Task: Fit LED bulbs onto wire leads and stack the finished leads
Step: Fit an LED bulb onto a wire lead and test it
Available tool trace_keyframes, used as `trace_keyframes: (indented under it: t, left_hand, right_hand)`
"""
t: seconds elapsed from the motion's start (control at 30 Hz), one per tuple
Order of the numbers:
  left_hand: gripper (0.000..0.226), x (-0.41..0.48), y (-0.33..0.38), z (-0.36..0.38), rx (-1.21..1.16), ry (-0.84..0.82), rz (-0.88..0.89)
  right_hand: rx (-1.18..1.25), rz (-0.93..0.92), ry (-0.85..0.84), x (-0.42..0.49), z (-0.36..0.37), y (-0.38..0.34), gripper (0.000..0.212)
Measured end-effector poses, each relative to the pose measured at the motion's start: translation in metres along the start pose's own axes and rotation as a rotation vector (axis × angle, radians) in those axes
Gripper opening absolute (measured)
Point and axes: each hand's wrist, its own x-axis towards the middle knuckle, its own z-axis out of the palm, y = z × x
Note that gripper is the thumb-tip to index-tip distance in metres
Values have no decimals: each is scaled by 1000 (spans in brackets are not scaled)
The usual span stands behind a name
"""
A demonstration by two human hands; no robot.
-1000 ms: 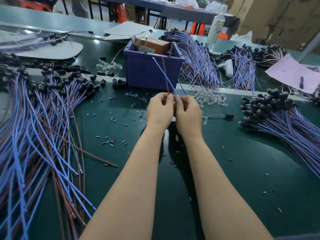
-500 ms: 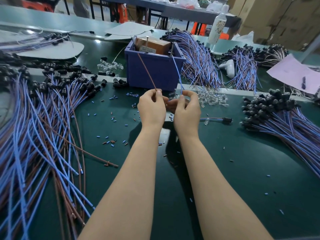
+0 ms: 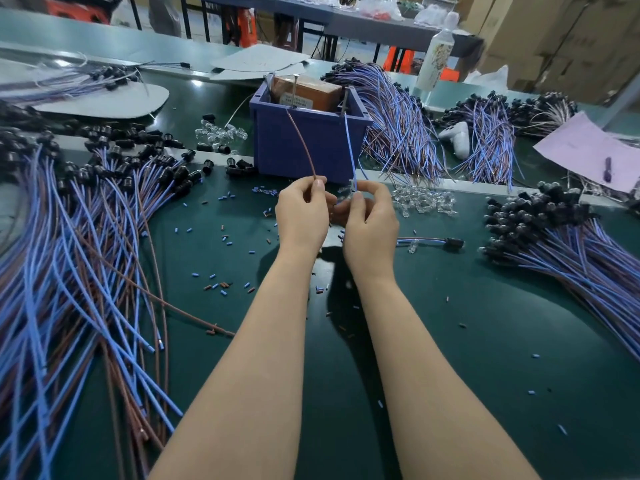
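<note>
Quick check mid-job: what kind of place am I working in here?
Most likely a small factory assembly line for LED wiring: heaps of blue and brown wire leads, a pile of clear bulbs on the long green table, and stacked cardboard boxes behind.

Left hand [image 3: 300,213] drew brown wire [image 3: 303,144] away from blue wire [image 3: 350,150].

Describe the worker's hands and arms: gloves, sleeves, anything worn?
Left hand and right hand are bare: no gloves, rings, watch or wristbands. No sleeves show anywhere up to the frame's edge. No markings or cables on them.
</note>
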Motion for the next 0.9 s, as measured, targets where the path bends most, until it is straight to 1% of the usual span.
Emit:
trace_keyframes:
  t: [0.2, 0.43, 0.63, 0.9]
  left_hand:
    - [17, -3, 0, 4, 17, 26, 64]
    - [17, 2, -2, 4, -24, 50, 46]
    - [18, 7, -4, 5, -49, 29, 7]
    - [18, 9, -3, 4, -82, 14, -36]
  right_hand:
    - [2, 41, 64, 1, 3, 3, 12]
    - [64, 77, 68, 1, 7, 2, 10]
    - [22, 35, 26, 1, 8, 0, 12]
    - [-20, -15, 30, 0, 8, 1, 15]
